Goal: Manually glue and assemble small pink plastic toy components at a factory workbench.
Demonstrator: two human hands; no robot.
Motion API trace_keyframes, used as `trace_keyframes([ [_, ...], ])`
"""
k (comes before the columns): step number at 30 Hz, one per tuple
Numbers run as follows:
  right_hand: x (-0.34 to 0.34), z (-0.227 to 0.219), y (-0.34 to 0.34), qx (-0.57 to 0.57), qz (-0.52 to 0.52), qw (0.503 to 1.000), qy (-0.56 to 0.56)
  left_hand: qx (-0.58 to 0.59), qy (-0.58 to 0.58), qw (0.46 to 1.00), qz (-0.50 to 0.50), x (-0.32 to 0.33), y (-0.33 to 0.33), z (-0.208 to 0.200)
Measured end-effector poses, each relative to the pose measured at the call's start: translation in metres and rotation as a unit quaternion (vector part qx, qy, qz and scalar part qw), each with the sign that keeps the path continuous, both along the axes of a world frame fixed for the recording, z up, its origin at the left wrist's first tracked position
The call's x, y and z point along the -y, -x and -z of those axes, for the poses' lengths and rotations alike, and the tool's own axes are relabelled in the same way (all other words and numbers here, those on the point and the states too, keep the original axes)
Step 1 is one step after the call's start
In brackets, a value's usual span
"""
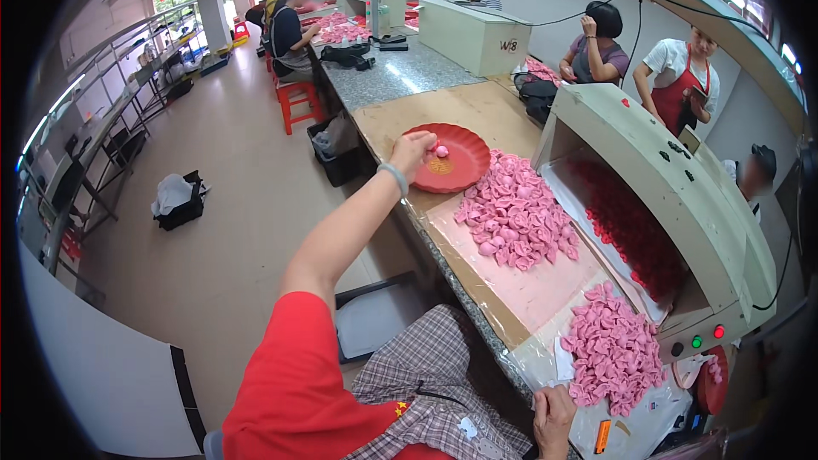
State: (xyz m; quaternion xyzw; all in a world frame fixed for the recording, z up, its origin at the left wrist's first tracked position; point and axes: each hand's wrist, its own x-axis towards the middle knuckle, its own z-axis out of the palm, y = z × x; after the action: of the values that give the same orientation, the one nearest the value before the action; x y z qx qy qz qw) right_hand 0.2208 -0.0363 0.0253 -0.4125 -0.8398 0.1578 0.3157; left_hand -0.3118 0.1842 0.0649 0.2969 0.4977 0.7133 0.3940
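Note:
My left arm reaches across to a red scalloped plate on the table's far side. Over it, my left hand is closed in a pinch, a small rounded pink and red piece at its fingertips. By the table's near edge rests my right hand, fingers curled in; what they hold, if anything, is hidden. Beside that hand lies a heap of small curled pink pieces. A second heap, of larger rounded pink pieces, sits close to the plate.
At the right stands a cream-coloured machine with an arched opening, red pieces inside. An orange-handled cutter lies near my right hand. Black bins stand beside the table on the floor. Several people sit or stand around the far tables.

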Motion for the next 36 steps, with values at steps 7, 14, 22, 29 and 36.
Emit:
trace_keyframes([
  [7,-0.007,-0.006,0.020,-0.081,0.022,0.992,0.091,-0.058,-0.027,0.949,0.308,0.116,-0.173,0.008],
  [14,-0.004,0.002,0.027,-0.103,0.079,0.991,0.033,-0.070,-0.062,0.878,0.470,0.186,-0.289,0.064],
  [22,0.002,-0.007,0.025,-0.074,0.042,0.993,0.077,-0.265,-0.072,0.860,0.431,0.215,-0.305,0.055],
  [29,0.007,-0.003,0.017,-0.028,0.042,0.997,0.051,-0.352,-0.185,0.839,0.373,0.212,-0.314,0.059],
  [36,0.006,0.001,0.014,-0.004,0.047,0.990,0.135,-0.350,-0.133,0.862,0.341,0.217,-0.318,0.048],
])
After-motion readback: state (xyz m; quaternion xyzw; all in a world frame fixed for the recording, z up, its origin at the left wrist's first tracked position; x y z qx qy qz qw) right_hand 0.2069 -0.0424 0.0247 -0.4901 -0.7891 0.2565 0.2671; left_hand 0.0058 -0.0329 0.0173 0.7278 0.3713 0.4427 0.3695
